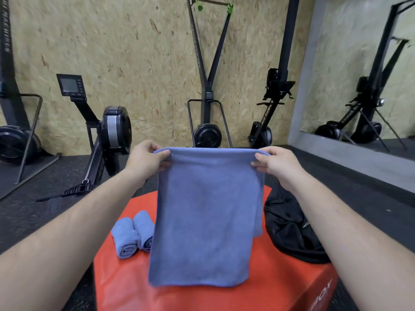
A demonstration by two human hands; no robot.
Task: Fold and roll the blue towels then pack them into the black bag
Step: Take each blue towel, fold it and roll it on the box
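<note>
Left hand (147, 157) and right hand (272, 163) each pinch a top corner of the blue towel (206, 216) — it hangs doubled over the red box (125, 286), two rolled towels (133, 234) at left, black bag (289, 232) at right.

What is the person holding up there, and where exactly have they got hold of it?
A blue towel, hanging folded over the red box. The left hand pinches its top left corner, the right hand its top right corner.
</note>
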